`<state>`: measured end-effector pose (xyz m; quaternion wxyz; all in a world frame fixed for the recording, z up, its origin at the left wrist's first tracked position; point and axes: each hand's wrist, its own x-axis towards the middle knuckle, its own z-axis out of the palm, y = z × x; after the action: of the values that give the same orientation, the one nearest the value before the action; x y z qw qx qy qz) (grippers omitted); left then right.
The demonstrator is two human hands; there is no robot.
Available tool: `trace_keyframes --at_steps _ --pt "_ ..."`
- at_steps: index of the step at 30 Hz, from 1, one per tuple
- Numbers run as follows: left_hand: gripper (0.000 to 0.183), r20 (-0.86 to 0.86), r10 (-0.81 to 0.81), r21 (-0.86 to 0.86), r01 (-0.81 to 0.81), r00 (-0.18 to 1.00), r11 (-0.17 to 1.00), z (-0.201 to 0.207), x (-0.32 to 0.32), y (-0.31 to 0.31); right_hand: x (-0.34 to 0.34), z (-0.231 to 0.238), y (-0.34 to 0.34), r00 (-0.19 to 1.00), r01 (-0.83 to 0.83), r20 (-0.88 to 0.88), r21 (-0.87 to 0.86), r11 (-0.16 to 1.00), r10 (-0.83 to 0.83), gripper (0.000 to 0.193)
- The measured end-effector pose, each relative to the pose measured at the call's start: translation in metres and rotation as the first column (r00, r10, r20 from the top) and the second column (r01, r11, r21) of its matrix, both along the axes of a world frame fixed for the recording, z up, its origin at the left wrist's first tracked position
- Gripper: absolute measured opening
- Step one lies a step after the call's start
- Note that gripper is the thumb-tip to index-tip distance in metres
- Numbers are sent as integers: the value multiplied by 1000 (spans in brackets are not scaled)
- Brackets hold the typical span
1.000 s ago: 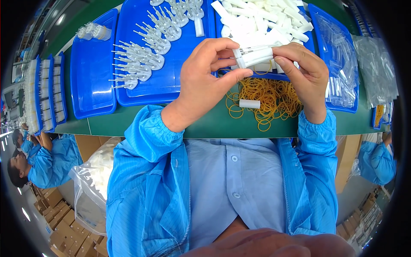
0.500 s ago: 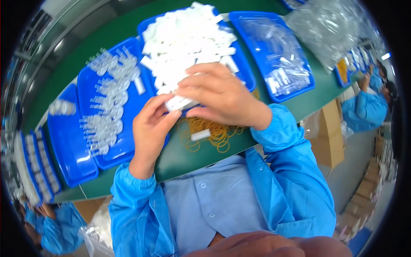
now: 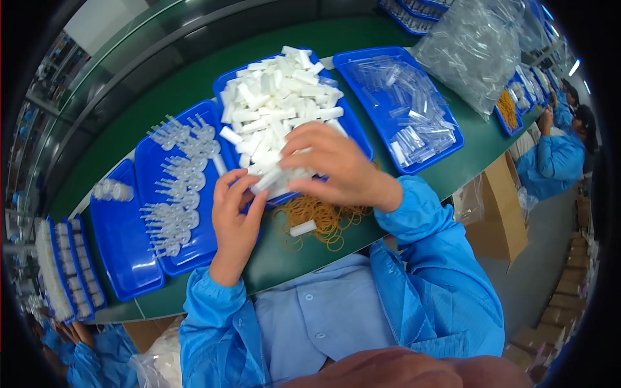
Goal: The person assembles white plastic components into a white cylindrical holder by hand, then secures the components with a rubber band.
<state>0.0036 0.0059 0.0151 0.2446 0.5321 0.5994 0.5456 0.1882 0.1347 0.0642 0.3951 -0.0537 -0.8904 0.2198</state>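
My left hand (image 3: pixel 235 223) pinches a small white block (image 3: pixel 267 180) between thumb and fingers, above the near edge of a blue tray. Bent over the block's right end, my right hand (image 3: pixel 336 167) has its thumb and fingers apart; they look loose around it, and any contact is hard to make out. Beyond both hands, a heap of white blocks (image 3: pixel 262 110) fills the middle tray (image 3: pixel 359 137). Just below them, yellow-brown rubber bands (image 3: pixel 326 226) lie in a loose pile on the green table, with a single white block (image 3: pixel 303 228) on top.
Left of my hands, a blue tray (image 3: pixel 143 173) holds rows of clear plastic parts with thin stems (image 3: pixel 184 168). A narrower tray (image 3: pixel 132 258) beside it carries stacked clear pieces. On the right are a tray of clear strips (image 3: pixel 407 97), a plastic bag (image 3: pixel 472 55) and a cardboard box (image 3: pixel 495 210).
The trays and table appear lower in the picture as the view has shifted. My right hand's fingers have loosened and spread around the block, while my left hand keeps its pinch.
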Motion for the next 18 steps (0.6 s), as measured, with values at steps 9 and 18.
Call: trace_keyframes --at_steps 9,18 --pt "39 -647 67 31 -61 760 998 10 -7 -9 75 48 33 960 228 152 55 972 -234 14" --pt "27 -730 120 209 53 672 976 109 -8 -8 162 41 202 845 532 360 -643 551 -395 28"
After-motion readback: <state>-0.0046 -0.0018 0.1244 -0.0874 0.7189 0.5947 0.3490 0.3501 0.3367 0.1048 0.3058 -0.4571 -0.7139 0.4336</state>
